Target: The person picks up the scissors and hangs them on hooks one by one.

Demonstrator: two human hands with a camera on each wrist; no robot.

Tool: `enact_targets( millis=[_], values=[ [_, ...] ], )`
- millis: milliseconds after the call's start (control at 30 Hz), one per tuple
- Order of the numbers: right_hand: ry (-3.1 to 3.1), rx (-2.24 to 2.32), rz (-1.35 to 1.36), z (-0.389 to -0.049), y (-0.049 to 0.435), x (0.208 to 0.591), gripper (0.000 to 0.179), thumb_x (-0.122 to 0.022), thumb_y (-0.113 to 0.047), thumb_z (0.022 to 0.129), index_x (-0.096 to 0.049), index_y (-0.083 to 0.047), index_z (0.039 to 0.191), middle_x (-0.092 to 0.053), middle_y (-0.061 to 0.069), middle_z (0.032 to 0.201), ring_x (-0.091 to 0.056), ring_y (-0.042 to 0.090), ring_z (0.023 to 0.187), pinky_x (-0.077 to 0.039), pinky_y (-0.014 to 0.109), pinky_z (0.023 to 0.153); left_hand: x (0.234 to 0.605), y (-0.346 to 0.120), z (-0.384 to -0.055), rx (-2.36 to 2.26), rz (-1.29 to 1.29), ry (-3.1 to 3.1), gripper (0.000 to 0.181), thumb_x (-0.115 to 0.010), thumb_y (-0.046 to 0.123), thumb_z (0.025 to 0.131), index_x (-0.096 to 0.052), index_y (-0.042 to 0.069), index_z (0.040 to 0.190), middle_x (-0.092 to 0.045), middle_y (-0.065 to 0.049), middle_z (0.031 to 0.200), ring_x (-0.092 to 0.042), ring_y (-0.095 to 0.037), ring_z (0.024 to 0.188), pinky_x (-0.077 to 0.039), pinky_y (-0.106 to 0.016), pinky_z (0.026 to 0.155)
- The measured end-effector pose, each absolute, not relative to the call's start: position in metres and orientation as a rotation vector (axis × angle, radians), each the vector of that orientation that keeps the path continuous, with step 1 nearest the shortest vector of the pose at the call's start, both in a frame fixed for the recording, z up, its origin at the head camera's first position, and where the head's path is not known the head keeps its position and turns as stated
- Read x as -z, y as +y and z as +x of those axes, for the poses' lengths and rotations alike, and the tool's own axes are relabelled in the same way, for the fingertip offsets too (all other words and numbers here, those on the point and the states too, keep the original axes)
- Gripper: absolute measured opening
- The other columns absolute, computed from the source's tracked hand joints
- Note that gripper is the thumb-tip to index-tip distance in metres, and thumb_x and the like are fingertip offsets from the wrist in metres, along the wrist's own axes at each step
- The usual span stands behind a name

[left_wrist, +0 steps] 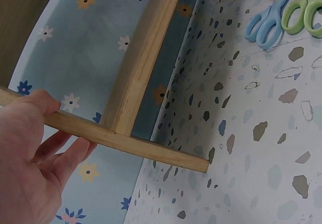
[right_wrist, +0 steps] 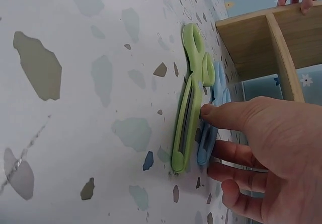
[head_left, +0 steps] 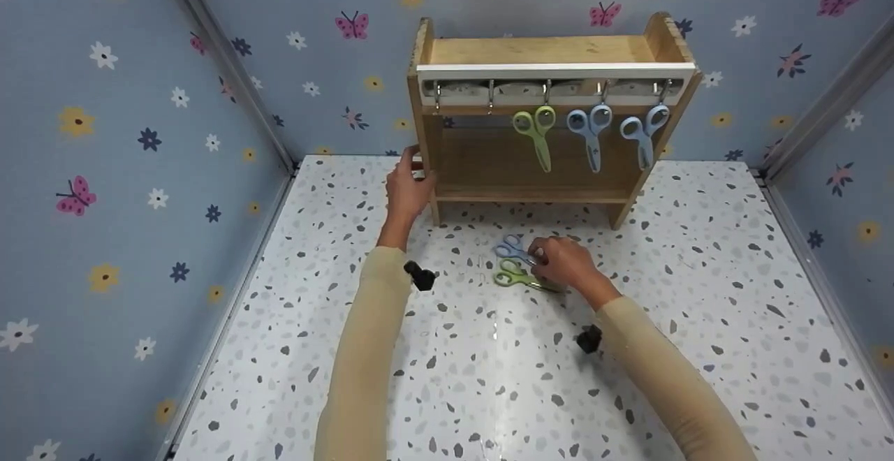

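My left hand (head_left: pixel 408 188) grips the left side panel of a wooden rack (head_left: pixel 531 50), thumb on one face and fingers on the other, as the left wrist view shows. On the table in front of the rack lie blue scissors (head_left: pixel 512 246) and green scissors (head_left: pixel 513 274), side by side, handles to the left. My right hand (head_left: pixel 564 262) pinches the blue scissors by the blade end, between thumb and fingers. In the right wrist view the green scissors (right_wrist: pixel 193 98) lie just beside the thumb, and the blue scissors (right_wrist: pixel 206 141) are partly hidden behind them.
From hooks along the rack's white front bar (head_left: pixel 482 72) hang green scissors (head_left: pixel 542 145) and two blue scissors (head_left: pixel 592 145), (head_left: pixel 644 141). Two more hooks (head_left: pixel 491 94) are at the left. Flowered walls (head_left: pixel 174 167) enclose the speckled table (head_left: pixel 489 377) at the back and sides.
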State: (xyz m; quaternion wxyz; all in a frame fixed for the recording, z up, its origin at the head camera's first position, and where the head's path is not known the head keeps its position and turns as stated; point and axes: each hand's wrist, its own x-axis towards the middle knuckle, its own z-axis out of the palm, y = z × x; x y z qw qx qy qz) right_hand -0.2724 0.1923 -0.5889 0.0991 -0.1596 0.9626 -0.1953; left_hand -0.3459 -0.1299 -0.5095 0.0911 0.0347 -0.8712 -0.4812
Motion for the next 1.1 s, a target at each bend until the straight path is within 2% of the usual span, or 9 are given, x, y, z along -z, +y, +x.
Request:
enact_targets(
  millis=[300,667,867,1100],
  values=[
    [2.844,0.571,-0.443,-0.2734,0.1908,0.5921,0.031,-0.081,-0.019,0.100,-0.080,-0.011,0.131,-0.083,0.015,0.123,-0.079,0.034,0.104,-0.065,0.058,0.090,0.5099,-0.1297,-0.3463,1.451,0.107,-2.589,0.059,-0.068,0.018,0.111,-0.049,0.016,0.166,-0.068,-0.021,0.155,-0.070,-0.037,0.142,-0.063,-0.051,0.115],
    [2.833,0.603,-0.445,-0.2737,0.1897,0.5931,0.031,-0.081,-0.017,0.100,-0.079,-0.010,0.130,-0.084,0.015,0.120,-0.079,0.035,0.104,-0.065,0.060,0.092,0.5117,-0.1308,-0.3468,1.459,0.100,-2.579,0.058,-0.068,0.017,0.110,-0.050,0.016,0.165,-0.069,-0.020,0.154,-0.072,-0.036,0.140,-0.064,-0.050,0.114],
    [2.829,0.632,-0.450,-0.2736,0.1902,0.5945,0.029,-0.081,-0.016,0.100,-0.080,-0.009,0.128,-0.084,0.014,0.114,-0.078,0.034,0.100,-0.064,0.058,0.089,0.5134,-0.1327,-0.3460,1.445,0.050,-2.557,0.058,-0.067,0.016,0.109,-0.051,0.012,0.165,-0.070,-0.024,0.150,-0.075,-0.040,0.134,-0.066,-0.052,0.110],
    [2.821,0.616,-0.432,-0.2746,0.1898,0.5929,0.028,-0.081,-0.018,0.100,-0.080,-0.009,0.128,-0.085,0.015,0.117,-0.079,0.034,0.101,-0.065,0.058,0.090,0.5129,-0.1324,-0.3462,1.444,0.053,-2.560,0.058,-0.067,0.016,0.110,-0.051,0.012,0.165,-0.070,-0.024,0.151,-0.074,-0.040,0.136,-0.065,-0.052,0.111]
  ],
)
